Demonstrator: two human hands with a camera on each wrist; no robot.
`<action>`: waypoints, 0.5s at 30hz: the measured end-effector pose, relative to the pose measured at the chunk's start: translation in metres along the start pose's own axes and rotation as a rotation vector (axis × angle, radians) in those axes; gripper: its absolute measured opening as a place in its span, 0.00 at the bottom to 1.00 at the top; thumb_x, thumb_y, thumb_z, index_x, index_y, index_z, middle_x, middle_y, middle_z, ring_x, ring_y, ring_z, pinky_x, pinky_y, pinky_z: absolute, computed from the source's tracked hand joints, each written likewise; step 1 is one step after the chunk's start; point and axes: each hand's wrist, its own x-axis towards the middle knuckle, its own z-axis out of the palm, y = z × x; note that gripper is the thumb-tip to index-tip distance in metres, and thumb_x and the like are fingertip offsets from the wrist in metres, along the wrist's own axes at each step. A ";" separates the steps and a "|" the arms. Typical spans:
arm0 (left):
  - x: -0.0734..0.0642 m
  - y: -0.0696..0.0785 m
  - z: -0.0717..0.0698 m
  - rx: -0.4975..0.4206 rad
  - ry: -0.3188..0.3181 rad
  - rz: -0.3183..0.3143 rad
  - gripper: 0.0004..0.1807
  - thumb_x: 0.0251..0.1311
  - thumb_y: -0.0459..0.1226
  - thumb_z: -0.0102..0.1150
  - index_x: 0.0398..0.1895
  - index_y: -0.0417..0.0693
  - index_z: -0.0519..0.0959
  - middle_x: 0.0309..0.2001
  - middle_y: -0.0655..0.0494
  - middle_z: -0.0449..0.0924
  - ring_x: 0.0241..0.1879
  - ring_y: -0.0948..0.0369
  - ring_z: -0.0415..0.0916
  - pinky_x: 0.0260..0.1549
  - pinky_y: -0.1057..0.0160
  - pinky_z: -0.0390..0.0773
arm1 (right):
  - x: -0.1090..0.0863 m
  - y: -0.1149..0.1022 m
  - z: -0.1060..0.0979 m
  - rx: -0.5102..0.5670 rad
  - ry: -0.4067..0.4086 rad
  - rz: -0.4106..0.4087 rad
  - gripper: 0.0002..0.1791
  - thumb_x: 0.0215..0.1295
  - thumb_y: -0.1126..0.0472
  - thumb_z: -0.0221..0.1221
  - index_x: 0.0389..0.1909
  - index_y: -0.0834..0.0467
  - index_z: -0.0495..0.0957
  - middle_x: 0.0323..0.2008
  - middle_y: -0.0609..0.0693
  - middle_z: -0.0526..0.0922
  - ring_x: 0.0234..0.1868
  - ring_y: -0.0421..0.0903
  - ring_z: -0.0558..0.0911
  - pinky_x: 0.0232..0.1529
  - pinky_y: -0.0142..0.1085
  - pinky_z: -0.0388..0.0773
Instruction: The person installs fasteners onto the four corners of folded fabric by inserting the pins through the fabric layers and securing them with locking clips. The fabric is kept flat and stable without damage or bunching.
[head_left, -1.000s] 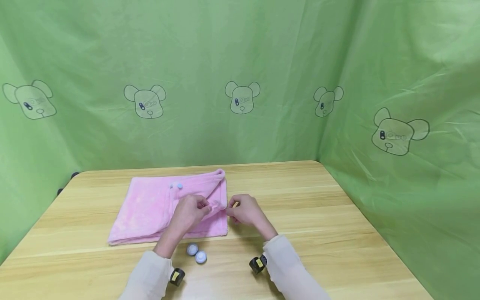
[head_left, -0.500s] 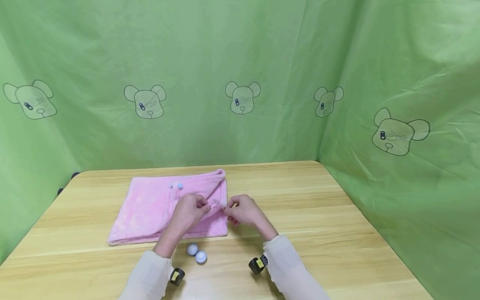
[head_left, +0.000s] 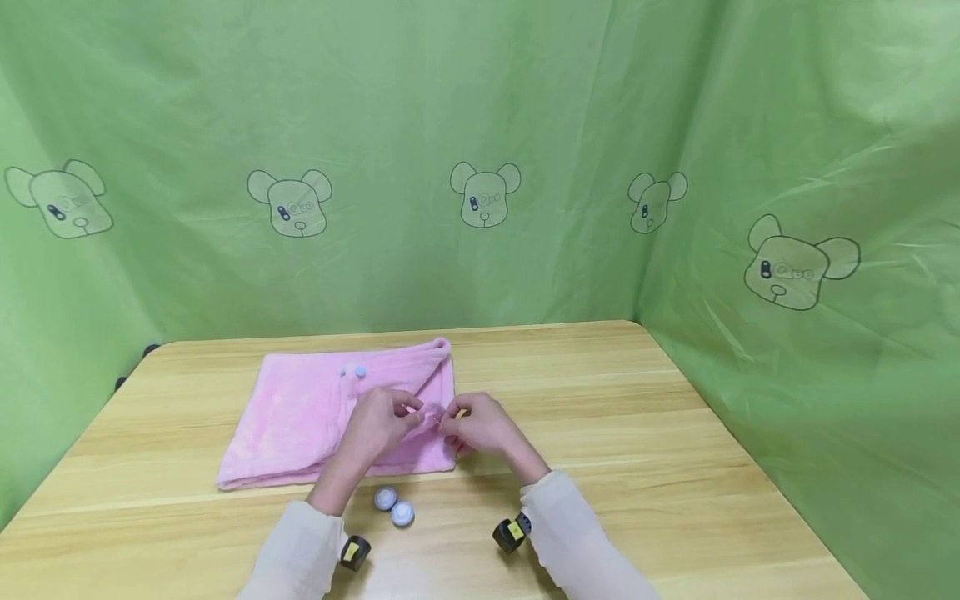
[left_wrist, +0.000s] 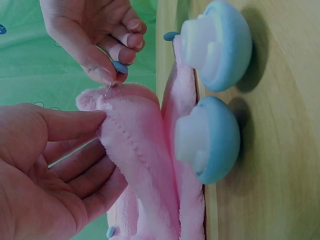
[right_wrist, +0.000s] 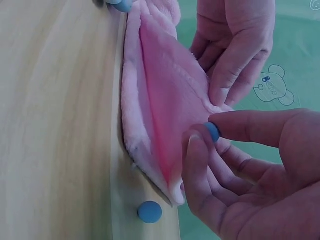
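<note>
A pink plush cloth lies folded on the table. My left hand pinches a raised, stitched edge of it between thumb and forefinger. Beside it, my right hand pinches a small blue-headed pin with a thin twisted metal shaft. The shaft runs down to the raised edge, its tip right at the plush. In the right wrist view the blue pin head sits between thumb and forefinger. Two round light-blue caps with white stems, a nearer cap and a farther cap, rest in front of the cloth.
Small blue pieces sit on the cloth's far part. Another blue round piece is by the cloth's right end. The wooden table is bordered by a green curtain behind and at both sides.
My right hand has shifted slightly left, bringing the pin from beside the cloth to the raised edge. My left hand and the two caps have stayed in place.
</note>
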 end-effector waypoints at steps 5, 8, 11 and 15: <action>0.000 0.000 0.000 -0.009 0.008 0.014 0.04 0.58 0.34 0.71 0.35 0.44 0.89 0.33 0.49 0.89 0.30 0.60 0.81 0.31 0.63 0.81 | 0.002 0.002 0.002 0.011 0.013 0.002 0.03 0.63 0.68 0.62 0.32 0.66 0.81 0.26 0.59 0.85 0.24 0.46 0.84 0.29 0.40 0.87; 0.001 0.000 0.000 -0.024 0.005 0.011 0.02 0.57 0.33 0.71 0.34 0.45 0.89 0.34 0.49 0.89 0.31 0.60 0.82 0.31 0.63 0.81 | 0.002 0.002 0.003 0.019 0.023 0.005 0.03 0.63 0.68 0.62 0.32 0.66 0.81 0.26 0.60 0.85 0.23 0.46 0.83 0.29 0.39 0.86; 0.001 0.000 0.000 -0.040 -0.003 0.003 0.02 0.57 0.33 0.71 0.33 0.45 0.89 0.36 0.48 0.89 0.33 0.59 0.83 0.33 0.63 0.81 | 0.002 0.002 0.004 0.032 0.025 0.005 0.04 0.63 0.68 0.63 0.33 0.66 0.81 0.27 0.62 0.85 0.24 0.46 0.84 0.30 0.38 0.86; 0.001 0.000 0.000 -0.049 -0.009 -0.003 0.02 0.56 0.32 0.72 0.32 0.46 0.89 0.36 0.48 0.89 0.35 0.57 0.84 0.35 0.62 0.83 | 0.002 0.003 0.004 0.050 0.029 0.000 0.04 0.64 0.68 0.63 0.33 0.67 0.81 0.29 0.63 0.86 0.25 0.47 0.85 0.32 0.39 0.87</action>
